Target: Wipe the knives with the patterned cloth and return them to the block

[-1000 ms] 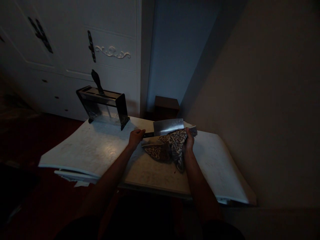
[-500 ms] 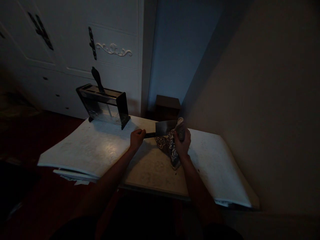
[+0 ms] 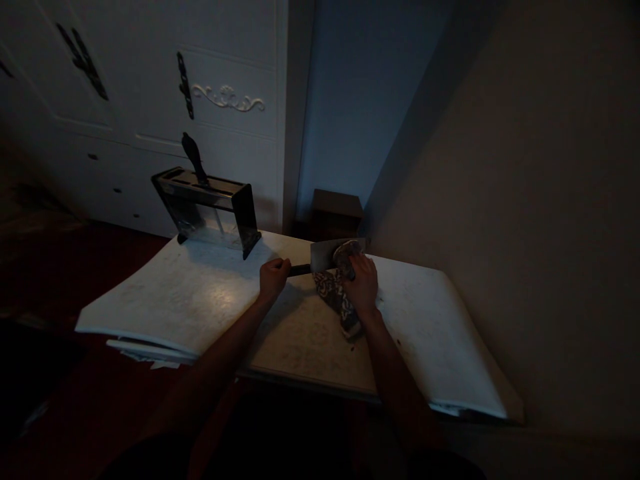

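Cloth (image 3: 328, 287) now back from tip of cleaver (image 3: 321, 256)

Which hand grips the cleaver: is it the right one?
No, the left hand grips the cleaver; the right hand holds the cloth.

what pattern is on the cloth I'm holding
The cloth shows pale squiggles on dark fabric, best in the head view.

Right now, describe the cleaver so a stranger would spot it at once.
Find the pale tabletop before the white cabinet. Near its far edge, the left hand grips the cleaver by its dark handle, blade partly covered by the cloth in the right hand. Its broad metal blade sets it apart from that patterned cloth and the dark-framed holder standing to the left.
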